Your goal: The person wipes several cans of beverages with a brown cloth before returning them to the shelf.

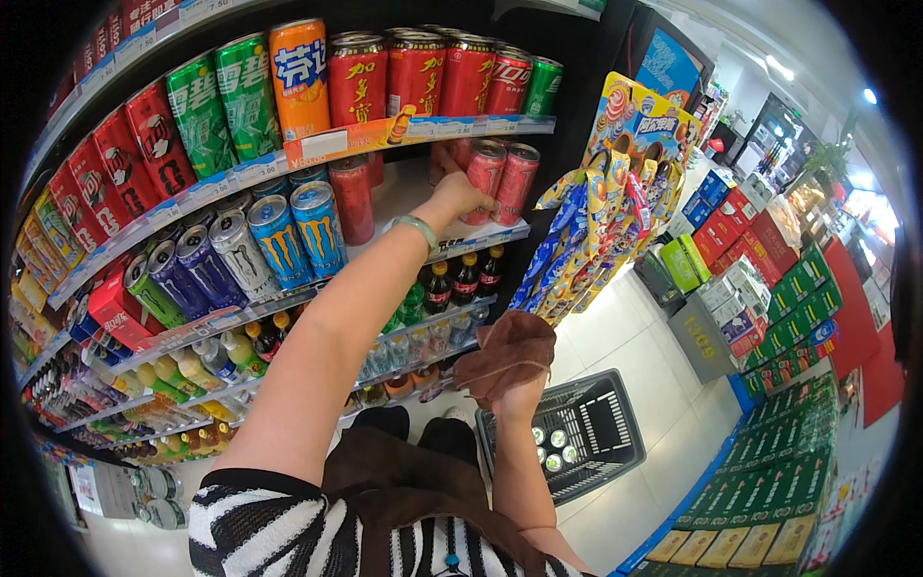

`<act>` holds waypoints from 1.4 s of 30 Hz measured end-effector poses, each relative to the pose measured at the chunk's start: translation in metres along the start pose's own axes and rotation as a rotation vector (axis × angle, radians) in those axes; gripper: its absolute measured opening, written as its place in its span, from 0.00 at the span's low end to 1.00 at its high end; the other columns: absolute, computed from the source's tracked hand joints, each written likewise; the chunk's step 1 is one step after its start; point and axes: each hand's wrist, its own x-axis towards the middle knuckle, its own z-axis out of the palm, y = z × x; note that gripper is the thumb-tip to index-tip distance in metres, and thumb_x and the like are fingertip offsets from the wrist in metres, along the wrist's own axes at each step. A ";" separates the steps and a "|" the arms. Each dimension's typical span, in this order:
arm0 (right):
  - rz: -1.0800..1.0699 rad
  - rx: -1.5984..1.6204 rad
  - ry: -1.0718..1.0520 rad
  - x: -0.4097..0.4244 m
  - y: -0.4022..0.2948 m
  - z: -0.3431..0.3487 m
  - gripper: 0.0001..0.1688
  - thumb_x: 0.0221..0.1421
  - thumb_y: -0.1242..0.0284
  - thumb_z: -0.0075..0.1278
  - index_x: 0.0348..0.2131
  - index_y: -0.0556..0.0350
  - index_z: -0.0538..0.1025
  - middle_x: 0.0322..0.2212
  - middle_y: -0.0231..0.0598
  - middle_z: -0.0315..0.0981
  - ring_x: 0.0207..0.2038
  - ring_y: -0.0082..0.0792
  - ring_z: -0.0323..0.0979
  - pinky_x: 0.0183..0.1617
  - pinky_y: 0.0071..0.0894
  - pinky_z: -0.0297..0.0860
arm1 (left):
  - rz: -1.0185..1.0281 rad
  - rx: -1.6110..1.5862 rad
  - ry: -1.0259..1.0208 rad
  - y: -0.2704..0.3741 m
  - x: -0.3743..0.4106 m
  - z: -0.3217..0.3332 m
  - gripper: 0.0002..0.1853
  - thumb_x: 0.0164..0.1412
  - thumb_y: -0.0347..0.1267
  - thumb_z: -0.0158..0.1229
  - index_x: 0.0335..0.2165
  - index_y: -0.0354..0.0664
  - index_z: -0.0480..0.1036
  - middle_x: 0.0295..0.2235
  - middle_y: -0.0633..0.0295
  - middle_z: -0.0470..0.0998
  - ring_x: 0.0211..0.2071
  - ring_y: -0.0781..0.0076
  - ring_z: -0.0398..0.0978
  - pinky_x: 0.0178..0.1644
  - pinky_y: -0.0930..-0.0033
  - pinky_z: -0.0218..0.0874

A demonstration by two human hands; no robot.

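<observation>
My left hand (458,191), with a pale bangle at the wrist, reaches onto the shelf at upper centre. Its thumb lies against a pinkish-red drink can (484,180); the other fingers are partly behind cans, so its grip is unclear. A matching can (517,184) stands to the right. Another red can (352,198) stands left of the hand, beside blue energy drink cans (314,223). My right hand (515,386) holds a brown cloth (508,353) bunched over its fingers, above a dark plastic basket (627,433) with several cans (554,447) in it.
Red cans (357,79) line the shelf above, and bottles (438,287) fill those below. Hanging candy packets (613,202) flank the shelf end on the right. Stacked green boxes (771,447) and a grey box (696,342) stand on the floor at the right.
</observation>
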 end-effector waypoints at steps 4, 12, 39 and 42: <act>0.006 -0.022 -0.029 0.001 -0.003 0.006 0.24 0.67 0.59 0.45 0.54 0.55 0.67 0.45 0.41 0.72 0.45 0.39 0.74 0.53 0.47 0.70 | -0.042 0.038 -0.030 0.009 -0.003 -0.011 0.41 0.37 0.36 0.78 0.48 0.26 0.70 0.41 0.47 0.79 0.43 0.59 0.77 0.47 0.62 0.69; 0.025 0.102 0.174 0.006 -0.010 0.042 0.23 0.64 0.65 0.48 0.54 0.55 0.67 0.45 0.38 0.71 0.45 0.33 0.72 0.51 0.36 0.70 | 0.221 -0.008 0.268 0.032 -0.098 -0.021 0.48 0.43 0.41 0.75 0.55 0.27 0.59 0.52 0.41 0.66 0.51 0.50 0.70 0.54 0.60 0.65; -0.304 -1.215 -0.296 0.133 0.114 0.170 0.39 0.47 0.71 0.62 0.56 0.60 0.64 0.50 0.56 0.69 0.51 0.57 0.70 0.54 0.50 0.68 | -0.381 -1.843 -0.156 -0.091 -0.331 -0.099 0.27 0.65 0.50 0.51 0.54 0.43 0.68 0.55 0.52 0.72 0.56 0.50 0.69 0.60 0.39 0.62; -0.206 -1.233 -0.310 0.146 0.122 0.177 0.40 0.46 0.71 0.63 0.56 0.61 0.64 0.50 0.56 0.70 0.52 0.59 0.69 0.54 0.49 0.67 | -0.388 -1.916 -0.175 -0.097 -0.337 -0.106 0.29 0.65 0.51 0.51 0.54 0.42 0.68 0.55 0.51 0.71 0.56 0.48 0.69 0.61 0.39 0.60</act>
